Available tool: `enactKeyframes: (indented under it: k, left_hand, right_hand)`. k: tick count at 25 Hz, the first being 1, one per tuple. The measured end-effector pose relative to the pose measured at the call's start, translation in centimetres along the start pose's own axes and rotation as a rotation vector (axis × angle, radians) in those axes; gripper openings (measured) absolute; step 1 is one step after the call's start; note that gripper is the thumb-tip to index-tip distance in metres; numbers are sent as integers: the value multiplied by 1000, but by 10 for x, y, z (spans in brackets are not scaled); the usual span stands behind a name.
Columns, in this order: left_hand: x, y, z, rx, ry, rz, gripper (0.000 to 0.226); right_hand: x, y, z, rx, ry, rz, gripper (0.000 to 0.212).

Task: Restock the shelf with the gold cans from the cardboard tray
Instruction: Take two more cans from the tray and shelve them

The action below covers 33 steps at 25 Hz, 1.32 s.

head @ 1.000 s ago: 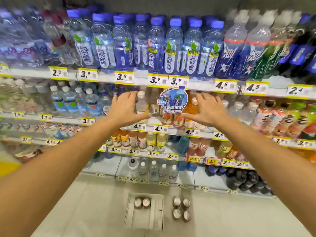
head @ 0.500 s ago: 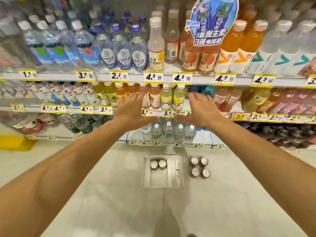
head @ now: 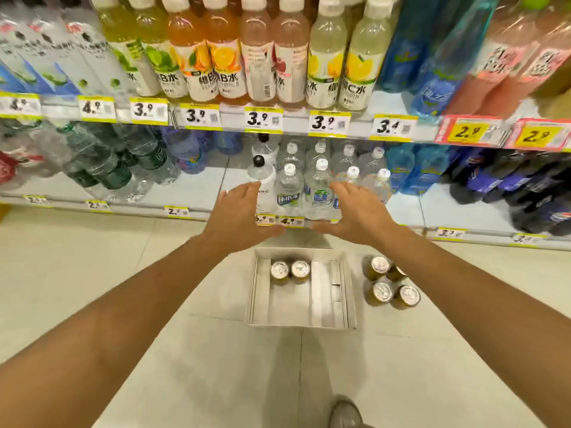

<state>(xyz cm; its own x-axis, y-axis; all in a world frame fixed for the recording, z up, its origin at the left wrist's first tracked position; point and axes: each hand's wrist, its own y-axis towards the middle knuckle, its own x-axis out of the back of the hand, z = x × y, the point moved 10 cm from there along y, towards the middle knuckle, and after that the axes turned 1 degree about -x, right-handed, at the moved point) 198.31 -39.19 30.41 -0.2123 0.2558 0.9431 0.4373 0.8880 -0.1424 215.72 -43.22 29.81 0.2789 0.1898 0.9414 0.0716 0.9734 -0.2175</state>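
A cardboard tray (head: 344, 307) lies on the floor in front of the shelves. Two gold cans (head: 289, 270) stand in its far left corner. Several more gold cans (head: 391, 287) stand on the floor just right of the tray. My left hand (head: 239, 216) and my right hand (head: 358, 216) are stretched out palm down, fingers apart, empty, above the tray's far edge and in front of the bottom shelf (head: 200, 189).
Clear water bottles (head: 309, 186) fill the bottom shelf's middle, dark and blue bottles (head: 509, 186) its right. Vitamin drink bottles (head: 265, 50) stand on the shelf above with yellow price tags (head: 264, 118). A shoe (head: 346, 412) shows on the tiled floor.
The view has dropped and moved closer to the floor. Both hands have come down from the middle shelves to the bottom shelf level above the tray, still empty.
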Motion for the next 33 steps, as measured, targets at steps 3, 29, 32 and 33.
enactKeyframes:
  k: [3, 29, 32, 33]
  left_hand:
    - [-87, 13, 38, 12, -41, -13, 99]
    - [-404, 68, 139, 298, -482, -59, 81]
    - [-387, 66, 133, 259, -516, -121, 66]
    - [-375, 63, 129, 249, -530, -126, 63]
  right_hand:
    - [-96, 27, -26, -19, -23, 29, 92]
    - [-406, 105, -97, -93, 636, -128, 77]
    - [-390, 100, -96, -107, 681, -140, 73]
    - [-379, 96, -94, -100, 698, -139, 72]
